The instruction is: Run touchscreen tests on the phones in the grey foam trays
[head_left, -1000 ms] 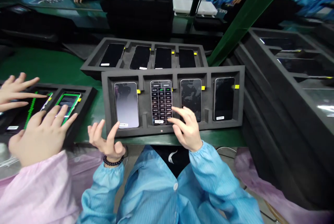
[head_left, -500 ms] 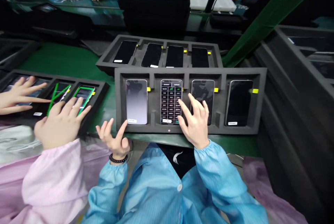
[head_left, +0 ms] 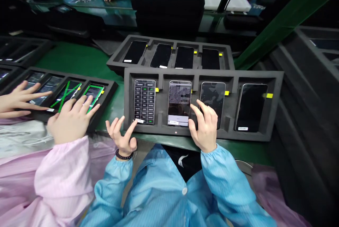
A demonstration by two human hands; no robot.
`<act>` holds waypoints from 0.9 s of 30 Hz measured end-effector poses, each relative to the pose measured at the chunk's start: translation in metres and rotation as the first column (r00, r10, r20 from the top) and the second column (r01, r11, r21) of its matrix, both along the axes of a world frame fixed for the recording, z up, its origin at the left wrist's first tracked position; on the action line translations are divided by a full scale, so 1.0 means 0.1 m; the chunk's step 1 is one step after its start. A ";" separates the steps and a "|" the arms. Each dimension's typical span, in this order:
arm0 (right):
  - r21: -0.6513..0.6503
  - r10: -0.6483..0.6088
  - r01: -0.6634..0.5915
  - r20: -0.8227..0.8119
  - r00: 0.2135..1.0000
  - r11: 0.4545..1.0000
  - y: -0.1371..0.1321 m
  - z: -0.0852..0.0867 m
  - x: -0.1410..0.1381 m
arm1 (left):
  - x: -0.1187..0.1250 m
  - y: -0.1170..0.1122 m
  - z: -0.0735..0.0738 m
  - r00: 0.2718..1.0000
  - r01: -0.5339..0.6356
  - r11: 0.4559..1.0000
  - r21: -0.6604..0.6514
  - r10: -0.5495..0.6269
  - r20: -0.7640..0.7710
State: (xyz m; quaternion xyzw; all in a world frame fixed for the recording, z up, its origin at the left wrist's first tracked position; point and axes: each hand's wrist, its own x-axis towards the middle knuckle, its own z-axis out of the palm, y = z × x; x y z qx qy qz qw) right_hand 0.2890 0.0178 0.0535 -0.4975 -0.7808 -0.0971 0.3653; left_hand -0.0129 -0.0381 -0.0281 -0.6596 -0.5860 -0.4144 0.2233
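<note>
In front of me a black foam tray (head_left: 206, 136) holds several smartphones, each in its own slot. My left hand (head_left: 122, 137) has its fingers spread, the index fingertip at the lower edge of the leftmost phone (head_left: 144, 100), whose screen shows a grid of buttons. Beside the second phone (head_left: 179, 108) is my right hand (head_left: 205, 126), fingers apart and bent, index tip at the screen's right edge. That screen shows lines of text above a pale bar. The third phone (head_left: 212, 93), dark, is partly hidden by my right hand. At the right lies a fourth phone (head_left: 250, 107) with a dark screen.
Behind stands another foam tray (head_left: 111, 63) of dark phones. At left, a co-worker's hands (head_left: 71, 121) reach over a tray (head_left: 112, 87) with green-marked screens. A green post (head_left: 280, 25) slants at right, near stacked black trays (head_left: 296, 89). Other people sit opposite.
The leftmost screen went from plain grey to a button grid. The second screen went from a grid to text. My right index finger has drawn back to that phone's edge. The view shifted slightly.
</note>
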 end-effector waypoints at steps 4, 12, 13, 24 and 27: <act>0.004 0.003 -0.003 -0.007 1.000 1.000 0.00 -0.01 0.01 | 0.10 0.10 0.17 0.997 0.064 0.998 -0.026 -0.063 0.047; 0.011 0.005 -0.005 -0.049 0.999 1.000 0.00 -0.01 0.00 | 0.35 0.43 0.63 0.982 0.184 0.911 -0.369 -0.158 0.099; 0.022 0.013 -0.012 -0.074 0.997 1.000 -0.02 0.01 0.03 | 0.35 0.43 0.64 0.982 0.185 0.911 -0.368 -0.157 0.104; -0.077 -0.506 0.501 -0.183 0.843 0.862 -0.34 -0.12 1.35 | 0.15 0.28 0.59 0.955 0.119 0.950 -0.289 -0.029 0.295; -0.136 -0.530 0.514 -0.154 0.834 0.847 -0.35 -0.19 1.46 | 0.22 0.32 0.60 0.940 0.143 0.941 -0.306 -0.032 0.339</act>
